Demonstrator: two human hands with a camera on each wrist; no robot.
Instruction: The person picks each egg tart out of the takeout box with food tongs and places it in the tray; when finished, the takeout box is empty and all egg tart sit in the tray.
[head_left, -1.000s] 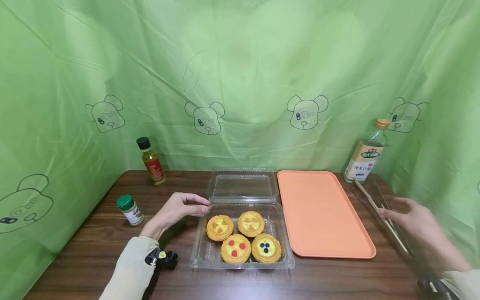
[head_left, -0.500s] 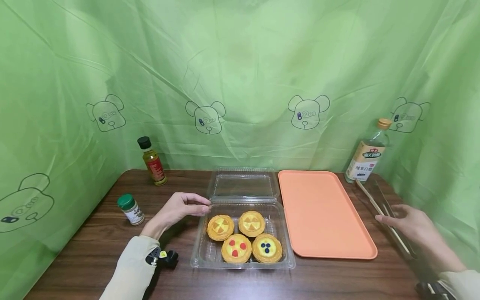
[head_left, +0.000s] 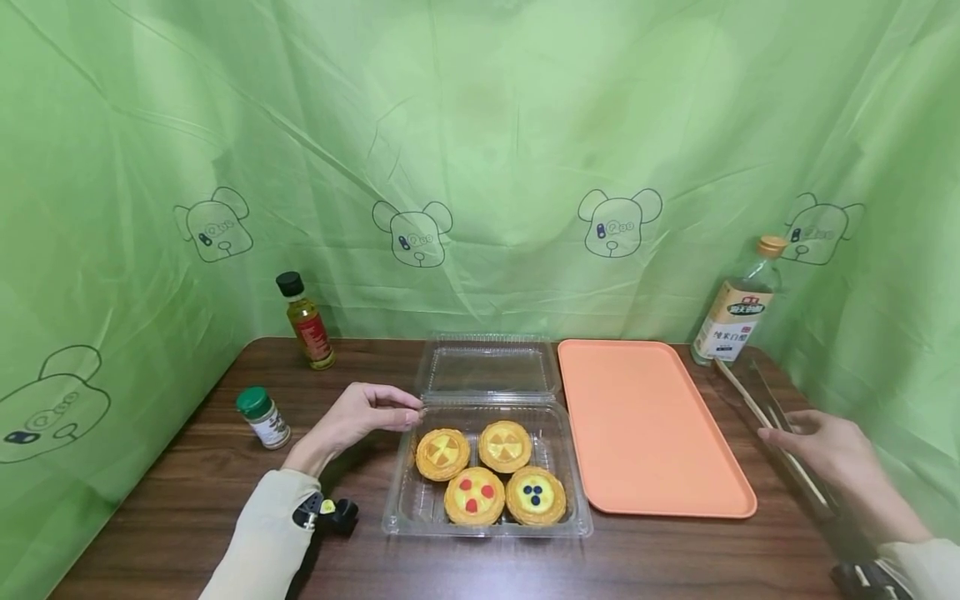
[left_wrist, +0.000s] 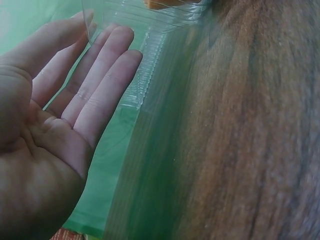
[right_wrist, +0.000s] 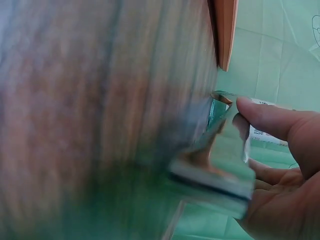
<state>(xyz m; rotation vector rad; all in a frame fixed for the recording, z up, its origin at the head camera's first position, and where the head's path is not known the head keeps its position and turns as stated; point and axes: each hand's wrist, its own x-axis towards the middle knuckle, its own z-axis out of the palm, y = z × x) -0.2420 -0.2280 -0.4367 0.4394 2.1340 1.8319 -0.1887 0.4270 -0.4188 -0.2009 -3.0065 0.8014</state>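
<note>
My left hand point(head_left: 363, 414) pinches the back left rim of a clear plastic clamshell box point(head_left: 422, 502) between thumb and index finger. Its other fingers stretch out loosely, as the left wrist view shows. Inside the box sit several tarts; one bears red dots point(head_left: 474, 496) and another dark blue dots point(head_left: 536, 496). The hinged lid point(head_left: 487, 368) lies folded back behind it. At the right, my right hand point(head_left: 836, 450) grips a pair of metal tongs point(head_left: 742, 394), thumb on one side and fingers on the other. In the right wrist view the bent end of the tongs point(right_wrist: 215, 192) looks blurred.
An orange tray point(head_left: 652, 433) lies between the box and the tongs. A vinegar bottle point(head_left: 731, 321) stands at the back right, close to the tongs' far end. Leftward are an oil bottle point(head_left: 309, 329) and a green-capped shaker point(head_left: 264, 419). Green cloth point(head_left: 510, 167) surrounds the wooden table point(head_left: 450, 571).
My right hand has come down slightly toward the front edge and its grasp on the tongs has closed. The left hand still holds the box rim as before.
</note>
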